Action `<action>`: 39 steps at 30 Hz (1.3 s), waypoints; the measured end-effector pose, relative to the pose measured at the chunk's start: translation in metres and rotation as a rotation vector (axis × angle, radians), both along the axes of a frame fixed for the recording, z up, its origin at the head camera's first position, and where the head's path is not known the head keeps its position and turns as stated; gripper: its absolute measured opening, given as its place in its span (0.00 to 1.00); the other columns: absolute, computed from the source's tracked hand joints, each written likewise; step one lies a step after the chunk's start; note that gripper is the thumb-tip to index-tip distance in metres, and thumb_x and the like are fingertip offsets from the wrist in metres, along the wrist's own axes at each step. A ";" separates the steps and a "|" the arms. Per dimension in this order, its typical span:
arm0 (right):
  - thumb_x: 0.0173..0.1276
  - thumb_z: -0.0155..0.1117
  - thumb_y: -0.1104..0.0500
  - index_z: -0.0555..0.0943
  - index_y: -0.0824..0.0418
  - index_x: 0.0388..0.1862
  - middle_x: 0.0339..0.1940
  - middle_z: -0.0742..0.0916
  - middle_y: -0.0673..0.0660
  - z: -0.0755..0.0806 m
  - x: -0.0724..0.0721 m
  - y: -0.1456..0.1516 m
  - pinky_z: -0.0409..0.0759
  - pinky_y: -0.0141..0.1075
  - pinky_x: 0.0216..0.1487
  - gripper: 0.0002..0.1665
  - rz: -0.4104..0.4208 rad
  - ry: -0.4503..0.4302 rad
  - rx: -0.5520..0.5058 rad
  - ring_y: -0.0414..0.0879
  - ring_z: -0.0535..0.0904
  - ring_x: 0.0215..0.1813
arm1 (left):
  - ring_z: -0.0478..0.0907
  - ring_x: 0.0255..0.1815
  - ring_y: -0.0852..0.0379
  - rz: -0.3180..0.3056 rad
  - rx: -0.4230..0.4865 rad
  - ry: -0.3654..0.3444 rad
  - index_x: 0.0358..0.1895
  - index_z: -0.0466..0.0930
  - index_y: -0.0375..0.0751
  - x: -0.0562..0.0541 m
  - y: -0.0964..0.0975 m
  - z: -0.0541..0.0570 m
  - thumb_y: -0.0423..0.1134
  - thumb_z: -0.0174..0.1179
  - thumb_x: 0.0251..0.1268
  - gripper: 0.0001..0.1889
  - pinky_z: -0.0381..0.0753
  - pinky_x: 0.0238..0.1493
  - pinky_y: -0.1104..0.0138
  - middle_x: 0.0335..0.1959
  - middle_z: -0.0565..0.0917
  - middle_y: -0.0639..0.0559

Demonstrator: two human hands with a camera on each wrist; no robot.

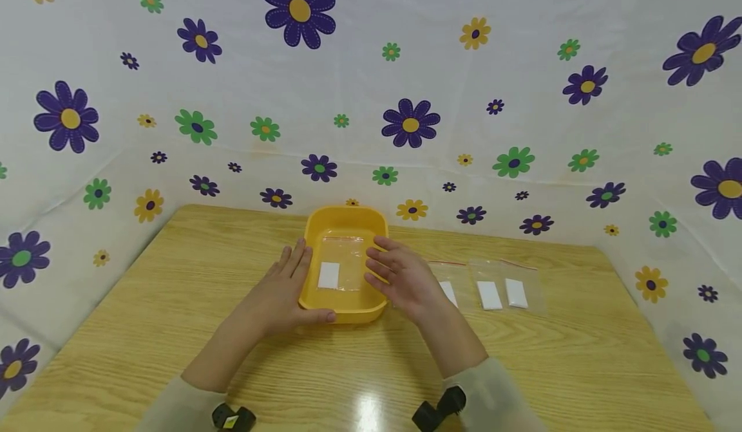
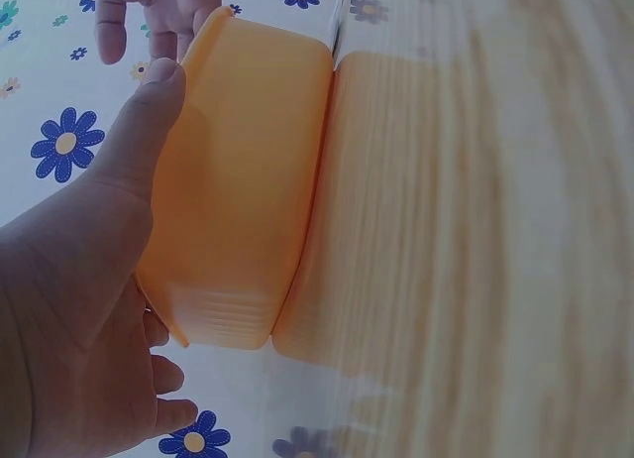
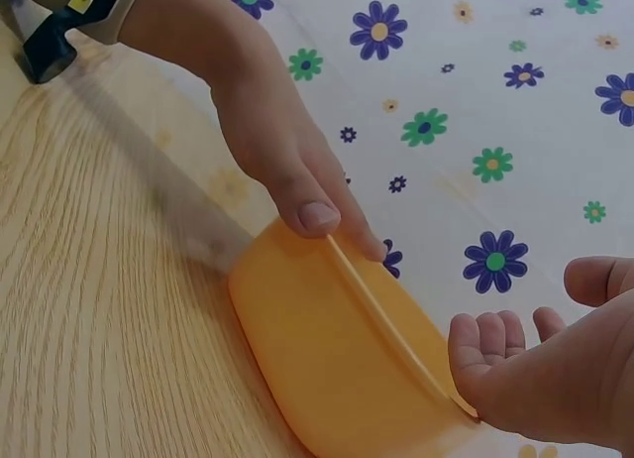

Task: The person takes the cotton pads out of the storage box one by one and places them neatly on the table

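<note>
A yellow plastic basin (image 1: 342, 316) stands on the wooden table, with a clear zip bag (image 1: 350, 264) lying flat in it. Inside that bag is a white rectangular piece (image 1: 328, 275). My left hand (image 1: 278, 293) rests against the basin's left rim, fingers extended along it and thumb at the near rim; the left wrist view shows the thumb by the wall (image 2: 238, 180). At the right rim is my right hand (image 1: 406, 281), palm facing inward, fingers slightly bent and holding nothing. In the right wrist view, the right fingers (image 3: 495, 344) are over the rim; contact is unclear.
Right of the basin several clear zip bags lie in a row on the table (image 1: 580, 329), holding a white piece (image 1: 489, 295) and another white piece (image 1: 516, 293). The nearest bag (image 1: 449, 271) is partly behind my right hand. A flowered cloth (image 1: 348, 84) hangs behind and at both sides.
</note>
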State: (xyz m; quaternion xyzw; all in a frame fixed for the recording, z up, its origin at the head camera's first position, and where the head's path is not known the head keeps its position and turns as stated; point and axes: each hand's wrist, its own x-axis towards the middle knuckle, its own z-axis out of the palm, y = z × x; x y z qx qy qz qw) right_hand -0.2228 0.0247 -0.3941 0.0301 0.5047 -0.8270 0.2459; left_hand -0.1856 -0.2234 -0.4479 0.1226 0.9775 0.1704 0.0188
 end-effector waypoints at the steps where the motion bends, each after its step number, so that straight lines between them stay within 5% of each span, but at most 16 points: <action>1: 0.74 0.51 0.63 0.70 0.59 0.68 0.54 0.79 0.55 0.000 0.000 -0.002 0.78 0.40 0.62 0.24 0.005 0.001 -0.004 0.46 0.77 0.53 | 0.37 0.81 0.34 0.001 0.001 0.001 0.80 0.39 0.34 0.000 0.000 0.000 0.84 0.54 0.45 0.71 0.48 0.78 0.43 0.83 0.36 0.40; 12: 0.74 0.54 0.63 0.67 0.60 0.71 0.52 0.77 0.55 -0.003 -0.002 -0.024 0.77 0.40 0.63 0.27 0.031 -0.042 -0.015 0.46 0.75 0.51 | 0.38 0.81 0.35 0.015 -0.011 0.004 0.80 0.39 0.34 0.000 0.000 0.001 0.85 0.54 0.44 0.71 0.48 0.78 0.43 0.83 0.37 0.41; 22: 0.71 0.55 0.63 0.70 0.60 0.71 0.51 0.73 0.55 -0.010 -0.004 -0.040 0.72 0.45 0.68 0.28 -0.044 -0.083 0.067 0.50 0.71 0.55 | 0.37 0.82 0.35 0.017 -0.006 -0.009 0.81 0.40 0.35 0.001 0.001 0.001 0.85 0.54 0.43 0.71 0.47 0.78 0.44 0.83 0.37 0.41; 30: 0.72 0.53 0.64 0.63 0.62 0.77 0.68 0.67 0.61 -0.015 -0.006 -0.045 0.66 0.45 0.71 0.34 -0.073 -0.071 0.081 0.51 0.64 0.59 | 0.38 0.81 0.35 0.012 0.005 -0.015 0.81 0.39 0.35 0.002 0.001 0.002 0.84 0.55 0.44 0.71 0.48 0.78 0.43 0.83 0.37 0.41; 34: 0.71 0.54 0.64 0.59 0.64 0.78 0.80 0.58 0.62 -0.019 -0.008 -0.048 0.55 0.48 0.78 0.37 -0.061 -0.011 0.131 0.57 0.57 0.75 | 0.38 0.81 0.34 0.015 0.003 -0.011 0.80 0.40 0.35 0.002 0.000 0.000 0.83 0.56 0.45 0.70 0.48 0.77 0.43 0.83 0.37 0.41; 39: 0.69 0.56 0.62 0.58 0.62 0.78 0.82 0.53 0.61 -0.021 -0.010 -0.051 0.37 0.60 0.79 0.40 -0.052 0.015 0.177 0.61 0.40 0.82 | 0.37 0.81 0.34 0.013 0.003 -0.009 0.81 0.39 0.35 0.001 -0.001 0.000 0.84 0.54 0.44 0.71 0.48 0.77 0.43 0.83 0.37 0.41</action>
